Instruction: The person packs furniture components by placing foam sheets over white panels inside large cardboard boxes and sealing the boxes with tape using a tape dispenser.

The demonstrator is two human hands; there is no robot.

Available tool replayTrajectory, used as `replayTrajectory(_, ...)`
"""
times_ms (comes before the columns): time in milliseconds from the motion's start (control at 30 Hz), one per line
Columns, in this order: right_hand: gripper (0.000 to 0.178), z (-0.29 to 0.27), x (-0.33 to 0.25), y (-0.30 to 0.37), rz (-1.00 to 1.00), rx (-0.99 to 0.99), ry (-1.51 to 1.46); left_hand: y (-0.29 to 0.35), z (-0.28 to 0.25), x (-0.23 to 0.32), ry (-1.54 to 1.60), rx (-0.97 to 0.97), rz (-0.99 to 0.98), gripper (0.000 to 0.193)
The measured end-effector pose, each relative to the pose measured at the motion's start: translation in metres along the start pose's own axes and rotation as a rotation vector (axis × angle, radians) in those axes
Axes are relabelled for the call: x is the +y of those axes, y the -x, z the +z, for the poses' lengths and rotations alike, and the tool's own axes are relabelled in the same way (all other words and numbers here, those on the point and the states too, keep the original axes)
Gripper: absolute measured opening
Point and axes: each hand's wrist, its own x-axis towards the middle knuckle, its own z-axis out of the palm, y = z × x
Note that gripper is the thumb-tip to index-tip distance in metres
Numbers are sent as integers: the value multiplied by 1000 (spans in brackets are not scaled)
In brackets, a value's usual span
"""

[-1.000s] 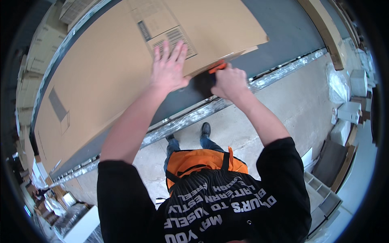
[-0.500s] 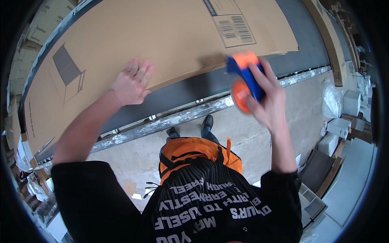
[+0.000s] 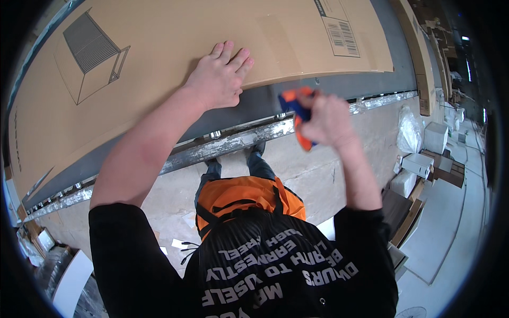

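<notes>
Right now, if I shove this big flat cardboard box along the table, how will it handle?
The cardboard box looks broad and thin, so it would probably slide flat, not tip. Pushed by the left hand alone, it may pivot. Its long panel could flex if lifted.

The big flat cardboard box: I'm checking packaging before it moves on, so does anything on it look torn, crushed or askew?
Nothing stands out. The large flat brown cardboard box lies flat and looks intact; the left hand presses its near edge, and the right hand holds an orange-and-blue tool beside it.

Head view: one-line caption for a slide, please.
Left hand flat on a large cardboard box; right hand holds an orange-and-blue tool.
</notes>
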Motion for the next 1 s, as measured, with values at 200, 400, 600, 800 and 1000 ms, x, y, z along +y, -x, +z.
replayTrajectory(200,37,8,-32,-36,189,-308,62,-13,-4,7,12,18,47,71)
replayTrajectory(400,40,28,-30,-26,105,-367,180,-15,2,13,-29,58,71,71)
replayTrajectory(600,45,39,35,37,168,-465,-247,-21,1,24,-37,25,27,69)
replayTrajectory(800,75,-25,37,-3,-165,283,-1515,-19,-9,28,138,-87,-21,54)
replayTrajectory(1000,56,-13,-39,-219,-276,211,-1488,-42,20,54,-51,-49,10,71)
